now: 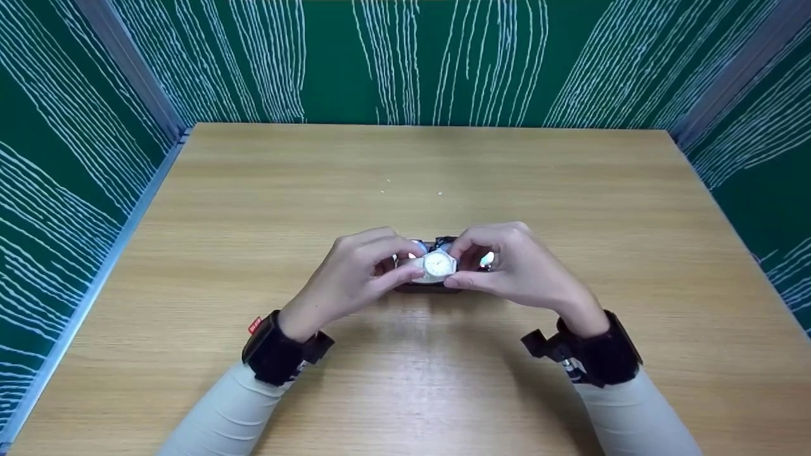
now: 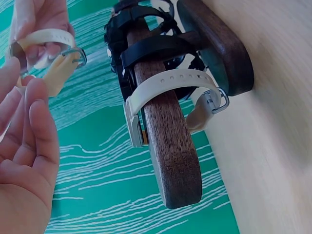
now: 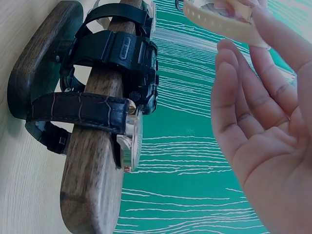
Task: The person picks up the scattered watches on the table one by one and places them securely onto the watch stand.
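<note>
A wristwatch with a pale dial and cream strap (image 1: 438, 264) is held up in front of a dark wooden watch stand (image 1: 427, 288). From the left side, my left hand (image 1: 362, 266) pinches it between thumb and forefinger. My right hand (image 1: 514, 263) grips the opposite side the same way. In the left wrist view the strap (image 2: 51, 35) curves loosely and its buckle hangs unfastened. The right wrist view shows only part of this strap (image 3: 226, 23) at the top, beside my fingertips. In the head view, the hands and watch hide much of the stand.
Several watches hang on the stand's bar: a white-strapped one (image 2: 165, 85), a brown leather one (image 3: 80, 109) and a chunky black one (image 3: 122, 53) among them. The stand sits on a wooden table (image 1: 424, 177). Green walls with white streaks (image 1: 424, 63) enclose the table's back and sides.
</note>
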`<action>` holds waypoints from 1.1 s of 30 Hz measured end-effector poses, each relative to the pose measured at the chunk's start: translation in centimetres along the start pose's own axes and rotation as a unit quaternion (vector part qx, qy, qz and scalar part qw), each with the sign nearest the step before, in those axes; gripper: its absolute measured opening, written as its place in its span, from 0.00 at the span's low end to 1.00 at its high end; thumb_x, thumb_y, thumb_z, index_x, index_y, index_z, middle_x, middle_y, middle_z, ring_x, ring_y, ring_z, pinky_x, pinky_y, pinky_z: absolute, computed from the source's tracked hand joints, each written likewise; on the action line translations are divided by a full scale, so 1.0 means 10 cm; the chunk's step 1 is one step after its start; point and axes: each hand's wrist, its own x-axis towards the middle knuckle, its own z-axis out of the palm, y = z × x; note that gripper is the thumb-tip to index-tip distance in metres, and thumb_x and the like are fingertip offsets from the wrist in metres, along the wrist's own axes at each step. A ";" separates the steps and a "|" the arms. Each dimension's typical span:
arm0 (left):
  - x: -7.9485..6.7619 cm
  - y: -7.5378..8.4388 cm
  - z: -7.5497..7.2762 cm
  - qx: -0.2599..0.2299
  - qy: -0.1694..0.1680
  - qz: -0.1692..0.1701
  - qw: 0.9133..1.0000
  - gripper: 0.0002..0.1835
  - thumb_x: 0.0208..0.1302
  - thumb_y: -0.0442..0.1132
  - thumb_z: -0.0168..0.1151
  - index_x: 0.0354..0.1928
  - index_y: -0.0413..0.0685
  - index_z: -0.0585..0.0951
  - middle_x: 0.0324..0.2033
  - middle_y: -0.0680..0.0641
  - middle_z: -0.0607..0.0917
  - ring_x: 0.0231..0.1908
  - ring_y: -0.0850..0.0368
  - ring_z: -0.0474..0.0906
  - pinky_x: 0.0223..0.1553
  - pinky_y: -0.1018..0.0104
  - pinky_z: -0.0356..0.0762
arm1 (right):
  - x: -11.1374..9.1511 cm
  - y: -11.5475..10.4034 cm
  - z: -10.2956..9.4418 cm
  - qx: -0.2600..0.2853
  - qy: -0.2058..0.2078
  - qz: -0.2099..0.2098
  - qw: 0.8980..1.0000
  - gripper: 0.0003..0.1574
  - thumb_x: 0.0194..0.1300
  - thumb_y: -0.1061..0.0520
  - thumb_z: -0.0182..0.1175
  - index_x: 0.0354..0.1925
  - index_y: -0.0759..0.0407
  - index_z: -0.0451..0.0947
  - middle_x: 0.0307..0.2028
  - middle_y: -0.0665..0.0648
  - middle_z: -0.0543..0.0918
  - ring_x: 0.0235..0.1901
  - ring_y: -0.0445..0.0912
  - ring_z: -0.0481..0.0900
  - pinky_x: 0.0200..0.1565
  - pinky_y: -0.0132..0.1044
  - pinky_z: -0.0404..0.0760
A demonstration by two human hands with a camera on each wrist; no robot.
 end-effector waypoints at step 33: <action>-0.01 0.00 0.00 0.023 -0.039 0.027 0.999 0.10 0.71 0.44 0.71 0.45 0.45 0.89 0.37 0.51 0.91 0.34 0.63 0.83 0.37 0.70 0.83 | 0.00 0.04 0.02 -0.012 -0.049 0.001 0.999 0.09 0.65 0.56 0.77 0.40 0.51 0.85 0.36 0.43 0.88 0.36 0.40 0.86 0.41 0.35 0.86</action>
